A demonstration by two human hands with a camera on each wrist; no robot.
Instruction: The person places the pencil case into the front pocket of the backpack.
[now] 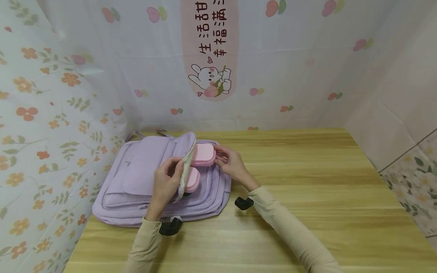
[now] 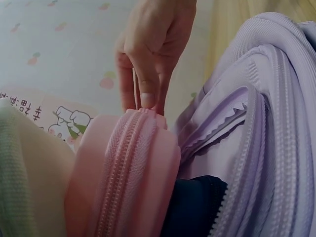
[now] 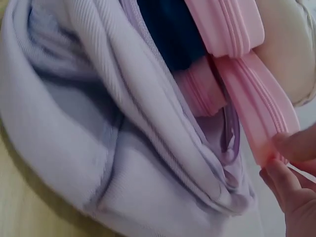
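A light purple backpack [image 1: 145, 163] lies on the table, its pocket unzipped. My left hand [image 1: 166, 182] grips the pale-lined edge of the pocket flap [image 1: 189, 142], holding it lifted. With fingertips and thumb, my right hand [image 1: 233, 165] pinches the far end of a pink zippered case [image 1: 204, 152], which sticks out of the pocket. A second pink zippered case [image 1: 193, 179] lies nearer me beside it. Deeper in the opening, the right wrist view shows another pink zippered piece [image 3: 201, 89] and a dark blue item [image 3: 170, 34] whose kind cannot be told.
The wooden table [image 1: 307, 170] extends to the right of the backpack. A white curtain with fruit prints [image 1: 293, 76] hangs behind it, and a flower-print cloth [image 1: 44, 151] stands close along the left. Black wrist-worn pieces [image 1: 244, 203] sit by both sleeves.
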